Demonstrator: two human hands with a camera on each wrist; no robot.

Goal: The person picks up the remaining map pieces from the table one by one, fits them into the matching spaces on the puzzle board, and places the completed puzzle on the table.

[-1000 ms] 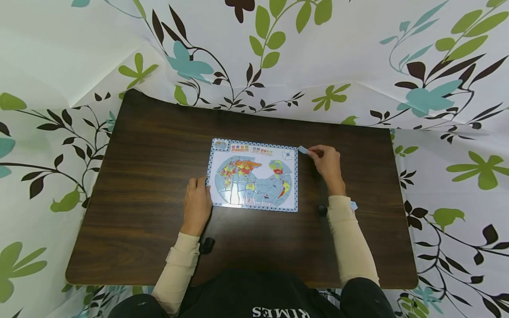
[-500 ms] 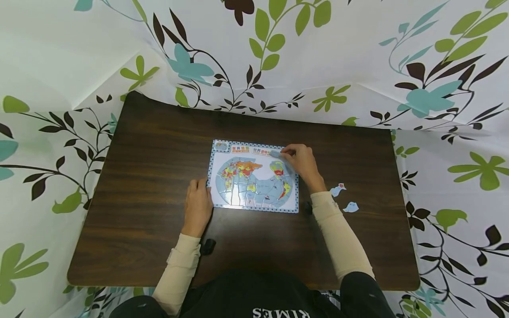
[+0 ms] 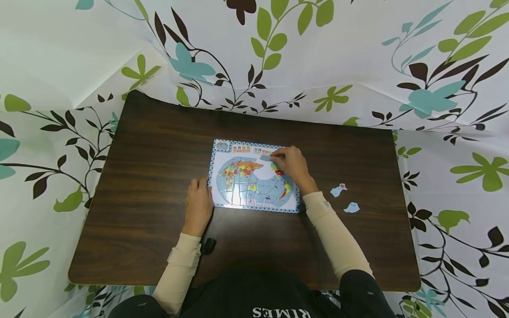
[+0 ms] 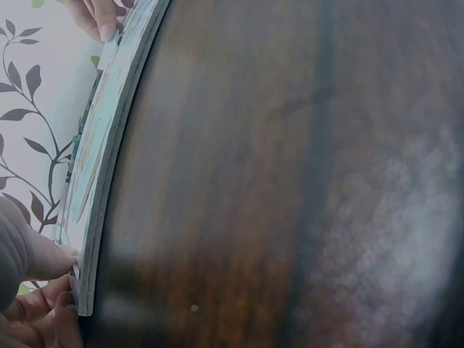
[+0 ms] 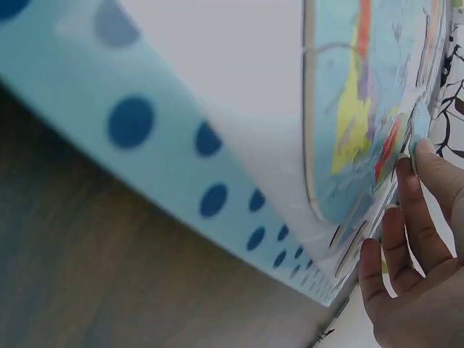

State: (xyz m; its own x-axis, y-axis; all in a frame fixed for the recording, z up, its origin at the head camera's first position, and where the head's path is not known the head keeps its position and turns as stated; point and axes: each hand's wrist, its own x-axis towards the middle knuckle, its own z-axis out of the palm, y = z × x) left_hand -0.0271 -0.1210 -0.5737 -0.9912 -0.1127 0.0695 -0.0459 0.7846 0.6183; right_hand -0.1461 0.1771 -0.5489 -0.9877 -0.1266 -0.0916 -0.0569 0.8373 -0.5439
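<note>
As I read the head view, the right hand (image 3: 292,164) pinches a blue piece (image 3: 265,157) by the far side of a bare gap (image 3: 263,171) in the map board (image 3: 256,209), between the two hands; the left hand (image 3: 199,207) grips the board's left border. If that piece is turned wrongly, I'd expect it to jam or ride up on its neighbours, some of which the right hand covers. Two loose pieces (image 3: 339,190) lie on the surface (image 3: 159,176) to the right of the right hand, where the sleeve (image 3: 338,234) could brush them. From the left wrist view, I see thumb and fingers closed on the board's edge; lifting there might shift seated pieces. Through the right wrist view, I cannot tell whether the pinched piece touches the board.
</note>
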